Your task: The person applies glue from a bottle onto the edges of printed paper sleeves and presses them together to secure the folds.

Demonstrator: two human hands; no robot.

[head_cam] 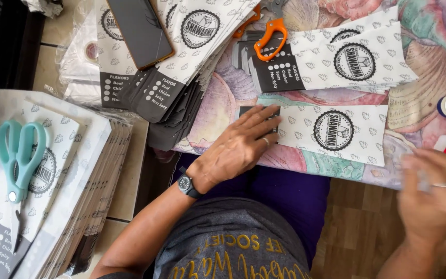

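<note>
left hand (238, 147) flat on paper sleeve (331, 133) — unglued

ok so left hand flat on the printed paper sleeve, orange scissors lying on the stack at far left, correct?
Not quite. The head view shows the scissors on the far-left stack are teal, not orange; the orange-handled tool lies up on the upper pile. The left hand does rest flat on the printed paper sleeve.

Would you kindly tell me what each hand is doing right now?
Left hand: open, flat on the white printed paper sleeve.
Right hand: blurred; cannot tell whether it holds anything.
</note>
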